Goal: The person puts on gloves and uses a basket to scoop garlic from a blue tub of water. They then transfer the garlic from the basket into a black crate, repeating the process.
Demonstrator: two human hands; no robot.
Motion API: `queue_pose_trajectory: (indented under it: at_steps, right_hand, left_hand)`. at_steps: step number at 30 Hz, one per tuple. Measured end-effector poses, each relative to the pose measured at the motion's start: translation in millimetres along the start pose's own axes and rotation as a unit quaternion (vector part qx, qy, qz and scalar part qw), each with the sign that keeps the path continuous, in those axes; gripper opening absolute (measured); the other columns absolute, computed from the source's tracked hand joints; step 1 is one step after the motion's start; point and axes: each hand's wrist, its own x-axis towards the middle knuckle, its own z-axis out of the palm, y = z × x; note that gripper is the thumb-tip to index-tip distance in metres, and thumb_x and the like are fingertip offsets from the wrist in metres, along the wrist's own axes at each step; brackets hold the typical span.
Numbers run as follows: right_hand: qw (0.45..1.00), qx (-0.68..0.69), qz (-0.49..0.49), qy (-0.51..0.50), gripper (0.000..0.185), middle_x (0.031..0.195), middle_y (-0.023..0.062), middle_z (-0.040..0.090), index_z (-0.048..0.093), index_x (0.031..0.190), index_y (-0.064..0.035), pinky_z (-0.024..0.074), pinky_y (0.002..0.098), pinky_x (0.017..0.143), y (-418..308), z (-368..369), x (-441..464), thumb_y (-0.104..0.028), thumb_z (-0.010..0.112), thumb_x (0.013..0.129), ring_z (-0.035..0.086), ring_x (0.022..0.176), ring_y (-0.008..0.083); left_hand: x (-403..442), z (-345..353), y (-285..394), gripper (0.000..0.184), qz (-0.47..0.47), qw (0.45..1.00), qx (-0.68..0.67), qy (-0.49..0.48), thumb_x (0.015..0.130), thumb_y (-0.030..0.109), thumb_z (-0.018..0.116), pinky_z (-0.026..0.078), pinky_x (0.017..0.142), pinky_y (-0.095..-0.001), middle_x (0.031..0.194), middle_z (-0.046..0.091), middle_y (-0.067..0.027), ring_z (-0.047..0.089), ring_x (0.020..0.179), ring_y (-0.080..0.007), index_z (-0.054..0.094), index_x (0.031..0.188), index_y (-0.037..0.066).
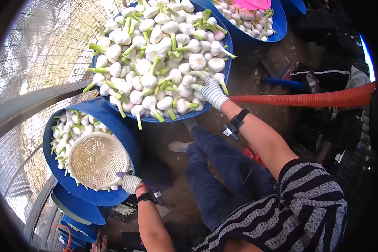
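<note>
My left hand [131, 182], in a striped glove with dark fingertips, grips the rim of a cream plastic colander [97, 157]. The colander sits tilted in the mouth of a blue barrel [113, 115], over garlic bulbs [69, 128] with cut green stems. Higher up, my right hand [212, 91], also gloved, rests at the right side of a heap of garlic bulbs [157, 50] filling a large blue tub [228, 42]. Its thumb and forefinger are apart and touch the bulbs; its other fingers are partly hidden.
Another blue container [280, 25] of garlic, with a pink basket [254, 3] in it, stands at the upper right. An orange-red ribbed hose [306, 99] runs rightward from the tub. Mesh netting and a metal rail [38, 105] border the left. More blue barrels [77, 206] stand below left.
</note>
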Motion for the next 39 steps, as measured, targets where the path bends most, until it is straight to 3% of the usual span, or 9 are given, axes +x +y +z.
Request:
queue_pose_trajectory:
  at_steps: [15, 17, 23, 27, 32, 35, 36, 37, 39]
  right_hand:
    - [0.988, 0.104, -0.105, 0.050, 0.025, 0.102, 0.0107, 0.059, 0.063, 0.112, -0.0020, 0.0509, 0.0320, 0.077, 3, -4, 20, -0.012, 0.063, 0.089, 0.058, 0.090, 0.0187]
    - [0.966, 0.216, 0.141, 0.009, 0.019, 0.097, 0.0092, 0.059, 0.062, 0.104, -0.0028, 0.0503, 0.0316, 0.077, -13, -8, 29, -0.006, 0.064, 0.086, 0.059, 0.091, 0.0204]
    - [0.940, -0.299, -0.164, 0.017, 0.017, 0.087, 0.0099, 0.061, 0.057, 0.104, -0.0013, 0.0492, 0.0356, 0.069, 29, -6, 42, -0.013, 0.056, 0.092, 0.056, 0.074, 0.0185]
    - [0.944, 0.291, 0.144, 0.053, 0.017, 0.094, 0.0066, 0.064, 0.057, 0.110, -0.0036, 0.0517, 0.0292, 0.070, 18, 1, 16, -0.013, 0.056, 0.095, 0.060, 0.080, 0.0155]
    - [0.859, 0.493, 0.135, -0.034, 0.018, 0.092, 0.0039, 0.065, 0.061, 0.108, -0.0007, 0.0524, 0.0230, 0.070, 1, -37, -37, -0.012, 0.058, 0.095, 0.063, 0.078, 0.0119]
    - [0.919, 0.297, 0.241, -0.094, 0.026, 0.094, 0.0041, 0.067, 0.061, 0.117, -0.0037, 0.0523, 0.0234, 0.071, 8, -80, -91, -0.013, 0.061, 0.093, 0.064, 0.081, 0.0116]
    - [0.936, 0.137, 0.312, -0.094, 0.030, 0.094, 0.0041, 0.067, 0.061, 0.120, -0.0044, 0.0525, 0.0245, 0.072, 20, -91, -103, -0.013, 0.062, 0.092, 0.064, 0.081, 0.0127]
    - [0.949, -0.275, 0.141, -0.059, 0.036, 0.095, 0.0068, 0.068, 0.058, 0.126, -0.0051, 0.0528, 0.0277, 0.075, 35, -91, -120, -0.013, 0.061, 0.090, 0.065, 0.084, 0.0166]
    - [0.983, -0.117, 0.142, -0.013, 0.037, 0.095, 0.0119, 0.067, 0.057, 0.125, -0.0026, 0.0522, 0.0327, 0.080, 49, -80, -103, -0.011, 0.061, 0.089, 0.066, 0.087, 0.0222]
  left_hand:
    - [-8, 2, 5, 0.067, 0.018, 0.996, -0.084, 0.023, 0.099, 0.053, 0.038, 0.049, 0.086, -0.0373, 0.111, 0.065, -0.0197, 0.064, 0.094, -0.0291, 0.051, 0.125, -0.007]
    - [-14, 1, 9, 0.070, 0.048, 0.996, -0.068, 0.036, 0.098, 0.055, 0.036, 0.049, 0.083, -0.0385, 0.106, 0.067, -0.0207, 0.064, 0.092, -0.0294, 0.055, 0.120, -0.008]
    - [-30, -8, 29, 0.075, 0.033, 0.999, -0.030, 0.006, 0.098, 0.059, 0.032, 0.048, 0.082, -0.0399, 0.099, 0.068, -0.0212, 0.064, 0.089, -0.0311, 0.060, 0.111, -0.010]
    - [-18, -5, 13, 0.074, 0.035, 0.999, -0.040, -0.012, 0.098, 0.059, 0.033, 0.048, 0.083, -0.0395, 0.100, 0.068, -0.0211, 0.064, 0.089, -0.0309, 0.055, 0.119, -0.009]
    - [-4, 1, -1, 0.072, 0.023, 0.997, -0.072, -0.004, 0.097, 0.058, 0.034, 0.049, 0.082, -0.0390, 0.103, 0.068, -0.0213, 0.065, 0.091, -0.0312, 0.043, 0.132, -0.005]
    - [-16, -3, 15, 0.074, 0.018, 0.999, -0.042, 0.004, 0.097, 0.059, 0.033, 0.049, 0.082, -0.0386, 0.103, 0.068, -0.0213, 0.065, 0.091, -0.0312, 0.047, 0.128, -0.007]
    - [-21, -5, 21, 0.075, 0.001, 1.000, -0.017, 0.013, 0.097, 0.059, 0.033, 0.049, 0.082, -0.0383, 0.102, 0.069, -0.0211, 0.065, 0.091, -0.0310, 0.051, 0.125, -0.008]
    - [-14, -3, 16, 0.075, 0.000, 1.000, -0.024, 0.012, 0.097, 0.059, 0.033, 0.049, 0.082, -0.0383, 0.102, 0.069, -0.0211, 0.065, 0.091, -0.0310, 0.051, 0.125, -0.008]
    - [6, 4, -6, 0.077, -0.005, 0.999, 0.027, 0.016, 0.097, 0.061, 0.031, 0.049, 0.082, -0.0375, 0.099, 0.070, -0.0198, 0.065, 0.091, -0.0306, 0.059, 0.117, -0.009]
